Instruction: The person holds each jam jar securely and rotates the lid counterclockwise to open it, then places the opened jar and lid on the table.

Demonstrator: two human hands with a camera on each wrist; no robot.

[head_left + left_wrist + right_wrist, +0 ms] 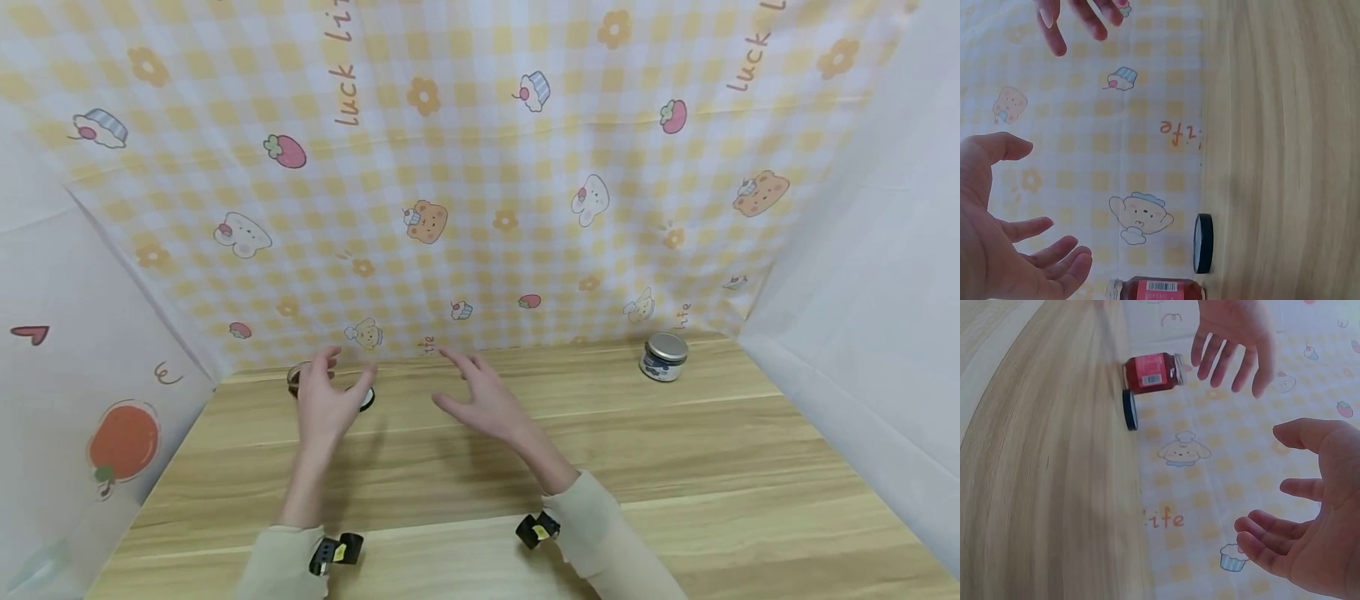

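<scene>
Yellow-and-white gingham cloth hangs behind the back edge of the wood-grain table, presumably as a backdrop. Left hand is raised toward the table's back-left corner, fingers and thumb spread wide, nothing held. Right hand, nearer the middle of the back edge: same wide, slightly bent pose, also holding nothing. Judgement: both spans would suit something round, jar-sized. Silver-topped jar, blue-and-white label, stands upright near the back-right corner, well apart from both hands; probably parked out of their way. Red jam jar stands upright near the back-left corner, mouth uncovered, partly behind the left hand in the head view. Black-rimmed lid lies just beside it, likely laid flat for stability; contact cannot be told.
</scene>
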